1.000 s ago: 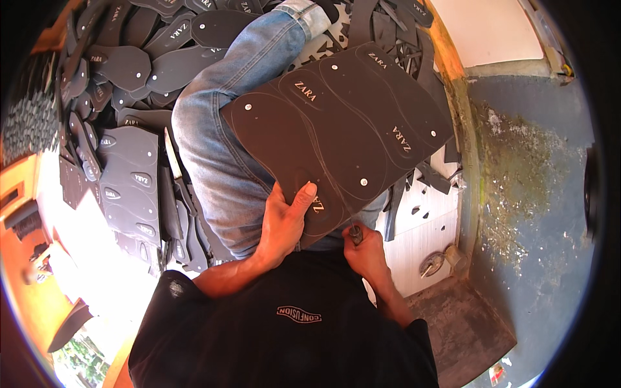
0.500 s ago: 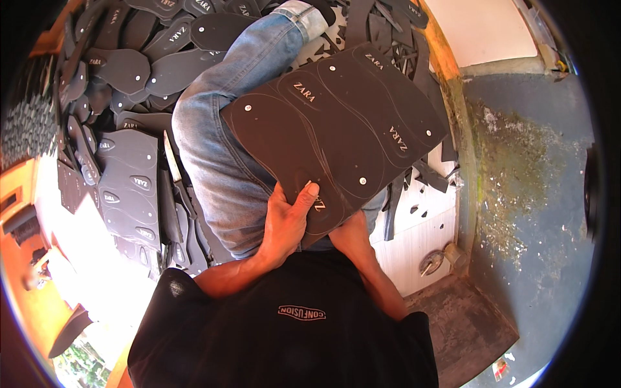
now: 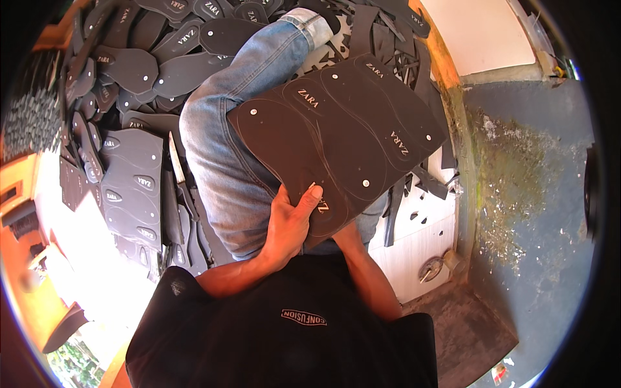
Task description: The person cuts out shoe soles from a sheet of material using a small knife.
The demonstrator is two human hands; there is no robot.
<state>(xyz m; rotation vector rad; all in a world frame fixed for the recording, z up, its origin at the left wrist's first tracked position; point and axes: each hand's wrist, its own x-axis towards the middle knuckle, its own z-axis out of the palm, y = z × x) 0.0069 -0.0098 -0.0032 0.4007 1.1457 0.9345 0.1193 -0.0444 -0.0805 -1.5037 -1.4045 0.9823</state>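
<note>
A dark foam sheet with curved sole outlines, pale lettering and small white round marks lies tilted across my lap. My left hand is closed on its near left edge, thumb pressed on the top face and fingers underneath. My right hand reaches under the near edge; its fingers are hidden by the sheet, so whether it holds anything does not show. Left of my bent leg, a knife with a narrow pale blade rests against dark foam pieces.
Cut dark soles are heaped at the far left. Uncut sheets with sole outlines lie at the left. Dark offcuts pile up beyond my legs. A round metal object sits on pale tiles, beside a stained wall.
My right hand has slid a little further under the sheet, so less of it shows. The left hand keeps its grip, and the whole view has shifted slightly.
</note>
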